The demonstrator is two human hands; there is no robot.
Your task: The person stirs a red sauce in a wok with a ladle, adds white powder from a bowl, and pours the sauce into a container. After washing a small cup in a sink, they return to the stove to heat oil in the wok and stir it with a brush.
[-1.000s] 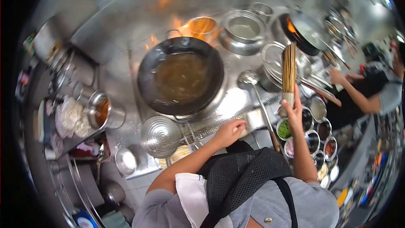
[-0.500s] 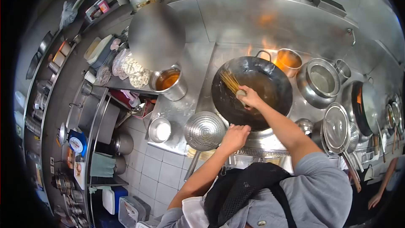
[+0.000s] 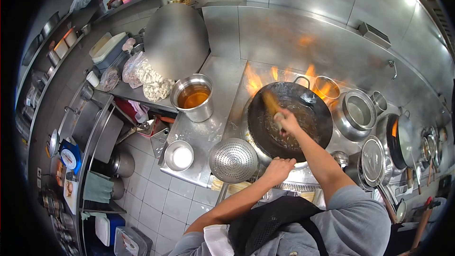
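Observation:
My right hand (image 3: 289, 123) is closed round the thick end of a bamboo wok brush (image 3: 270, 100). The motion-blurred bristles point toward the far left side of a large black wok (image 3: 261, 132). Brownish, bubbly liquid (image 3: 303, 125) lies in the bottom of the wok. My left hand (image 3: 280, 168) is closed at the wok's near rim, its fingers bent over; what they grip there is partly hidden. Flames (image 3: 253, 80) rise behind the wok's far left edge. A perforated skimmer (image 3: 233, 160) lies left of my left hand.
On the left counter stand a metal pot of amber liquid (image 3: 193, 97) and a small metal bowl (image 3: 179, 155). Behind and right of the wok are a metal pot (image 3: 327, 86), a larger pot (image 3: 353, 125), a mesh strainer (image 3: 373, 154) and another wok (image 3: 391, 137).
My view has shifted. The wok has moved slightly right, baring part of the burner on its left, and flames there have grown. The brush has swung and blurred; my left hand has moved right.

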